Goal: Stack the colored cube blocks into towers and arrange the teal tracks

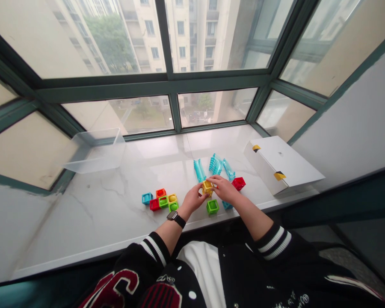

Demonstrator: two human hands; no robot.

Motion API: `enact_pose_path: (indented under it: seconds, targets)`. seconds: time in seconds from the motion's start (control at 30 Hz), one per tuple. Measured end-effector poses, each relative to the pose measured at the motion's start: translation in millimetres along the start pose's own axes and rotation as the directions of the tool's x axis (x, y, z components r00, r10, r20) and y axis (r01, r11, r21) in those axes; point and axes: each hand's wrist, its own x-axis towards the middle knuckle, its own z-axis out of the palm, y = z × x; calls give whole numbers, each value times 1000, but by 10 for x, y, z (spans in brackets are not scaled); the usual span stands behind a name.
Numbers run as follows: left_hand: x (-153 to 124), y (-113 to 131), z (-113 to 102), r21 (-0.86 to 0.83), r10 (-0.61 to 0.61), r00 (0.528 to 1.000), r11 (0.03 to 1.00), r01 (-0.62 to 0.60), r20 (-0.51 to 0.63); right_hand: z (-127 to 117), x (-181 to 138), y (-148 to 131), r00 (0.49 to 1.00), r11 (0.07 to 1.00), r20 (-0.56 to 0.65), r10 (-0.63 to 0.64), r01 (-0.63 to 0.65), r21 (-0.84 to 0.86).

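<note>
Both hands meet over a yellow hollow cube block (207,187) on the white marble windowsill (115,214). My left hand (194,199), with a black watch on its wrist, pinches the block from the left. My right hand (223,188) grips it from the right, fingers curled. A green cube (212,207) lies just below the hands. A red cube (239,183) sits right of my right hand, and a blue piece (226,205) peeks out beneath that wrist.
A cluster of blue, red, orange, green and yellow cubes (162,200) lies left of the hands. Three teal curved track pieces (213,166) lie behind them. A clear plastic bin (94,150) stands at the back left, a white box (280,164) at the right.
</note>
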Motion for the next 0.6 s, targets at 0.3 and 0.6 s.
enact_pose_path:
  seconds: [0.3, 0.6]
  targets:
    - [13, -25, -16, 31, -4, 1000, 1000, 5, -21, -2, -4, -7, 1000, 1000, 0, -2, 2, -13]
    - [23, -1, -59, 47, -10, 1000, 999, 10, 4, -8, 1, -18, 1000, 1000, 11, 1, -1, -17]
